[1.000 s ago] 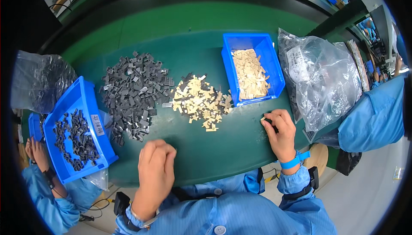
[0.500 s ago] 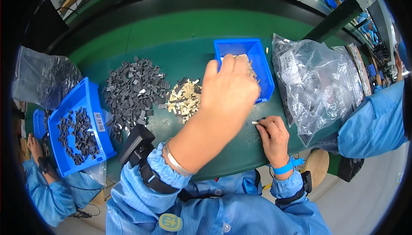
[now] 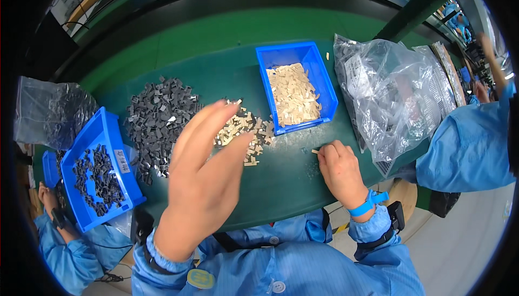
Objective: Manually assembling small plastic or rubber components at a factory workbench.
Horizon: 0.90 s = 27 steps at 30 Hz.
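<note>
Left hand (image 3: 204, 188) has swung back from over the blue box, half a second earlier, to left of centre in the frame. Its fingers are spread, thumb well apart from them, a wide gap between; slightly blurred. A pale speck shows by the fingertips; cannot tell whether it touches them or lies beyond.

Right hand (image 3: 341, 170), right of centre, keeps much the same spot on the tabletop (image 3: 286, 190): thumb and forefinger pinched on a small cream strip (image 3: 315, 151), which juts out leftward. Blue wristband (image 3: 369, 203) below it.

Blue box (image 3: 325, 88), upper centre-right, carries a heap of tan strips (image 3: 294, 95). One loose strip (image 3: 327, 56) lies just beside its upper right corner.

Centre: mixed pile (image 3: 255, 143) of cream and dark pieces, partly hidden by the left hand. Left of it, larger pile of dark grey parts (image 3: 158, 113).

Far left: tilted blue tray (image 3: 112, 134) with black parts (image 3: 102, 182) inside; clear bag (image 3: 51, 104) above it. Upper right: big clear plastic bag (image 3: 386, 93), near a co-worker's blue sleeve (image 3: 465, 150).
</note>
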{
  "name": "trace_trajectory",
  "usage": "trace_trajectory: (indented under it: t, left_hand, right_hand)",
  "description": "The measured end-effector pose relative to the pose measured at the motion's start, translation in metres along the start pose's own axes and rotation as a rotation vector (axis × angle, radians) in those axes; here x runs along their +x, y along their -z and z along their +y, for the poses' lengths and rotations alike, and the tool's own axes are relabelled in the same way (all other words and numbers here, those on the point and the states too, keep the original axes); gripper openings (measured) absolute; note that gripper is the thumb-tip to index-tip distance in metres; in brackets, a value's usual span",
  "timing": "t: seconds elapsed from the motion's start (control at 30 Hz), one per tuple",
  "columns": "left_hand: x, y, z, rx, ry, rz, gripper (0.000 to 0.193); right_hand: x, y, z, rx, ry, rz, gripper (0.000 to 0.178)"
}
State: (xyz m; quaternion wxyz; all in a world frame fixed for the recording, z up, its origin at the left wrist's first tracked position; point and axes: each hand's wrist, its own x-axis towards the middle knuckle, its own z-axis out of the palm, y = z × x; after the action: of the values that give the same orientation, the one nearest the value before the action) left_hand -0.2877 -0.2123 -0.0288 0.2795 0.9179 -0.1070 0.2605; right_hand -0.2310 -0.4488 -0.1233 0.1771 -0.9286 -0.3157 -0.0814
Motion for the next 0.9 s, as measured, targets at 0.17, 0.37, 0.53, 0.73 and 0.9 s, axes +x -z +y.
trace_trajectory:
  t: [0.17, 0.37, 0.53, 0.73, 0.9]
  left_hand:
    - [-0.059, 0.038, -0.008, 0.024, 0.135, -0.013, 0.016]
    - [-0.106, 0.048, -0.023, 0.060, 0.262, 0.011, 0.018]
    - [-0.115, 0.044, -0.024, 0.036, 0.336, 0.034, 0.014]
    - [-0.121, 0.040, -0.030, -0.016, 0.272, 0.054, 0.016]
    - [-0.130, 0.039, -0.037, -0.029, 0.226, 0.064, 0.023]
  right_hand:
    - [0.003, 0.003, 0.004, 0.185, -0.006, 0.017, 0.012]
    - [0.004, 0.003, -0.004, 0.044, 0.078, 0.028, 0.012]
    - [0.003, 0.002, -0.010, -0.072, 0.094, -0.013, 0.010]
    - [0.004, 0.000, -0.013, -0.150, 0.038, -0.047, 0.009]
    - [0.007, 0.003, -0.007, 0.047, -0.005, -0.083, 0.010]
